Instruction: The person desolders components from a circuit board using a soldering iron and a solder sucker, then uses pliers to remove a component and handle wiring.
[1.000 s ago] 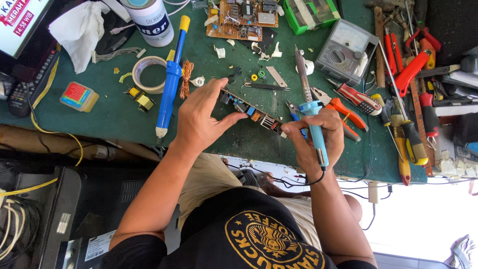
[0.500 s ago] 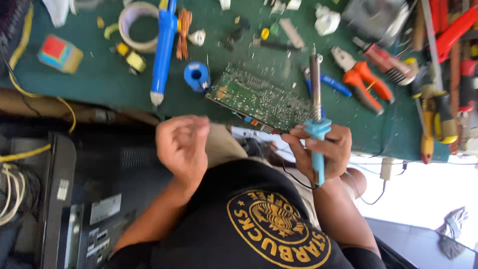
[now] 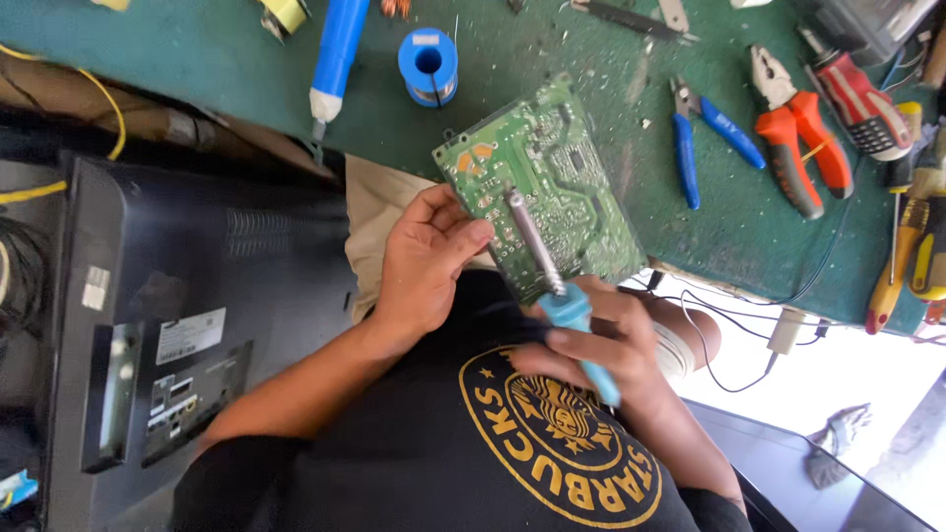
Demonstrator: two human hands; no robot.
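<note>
Left hand (image 3: 426, 261) pinching the near edge of the green circuit board (image 3: 547, 182), fingers pressed onto its solder side; board tilted up off the tabletop (image 3: 197, 49), just above the lap. Right hand (image 3: 601, 345) wrapped tight around the blue handle of the soldering iron (image 3: 547, 266), metal tip resting on the board just beside the left fingertips. Risk, as a judgement: hot tip sliding toward those fingers, or bridging neighbouring joints, given the board held free and unsupported. Blue solder spool (image 3: 429, 64) beyond the board.
</note>
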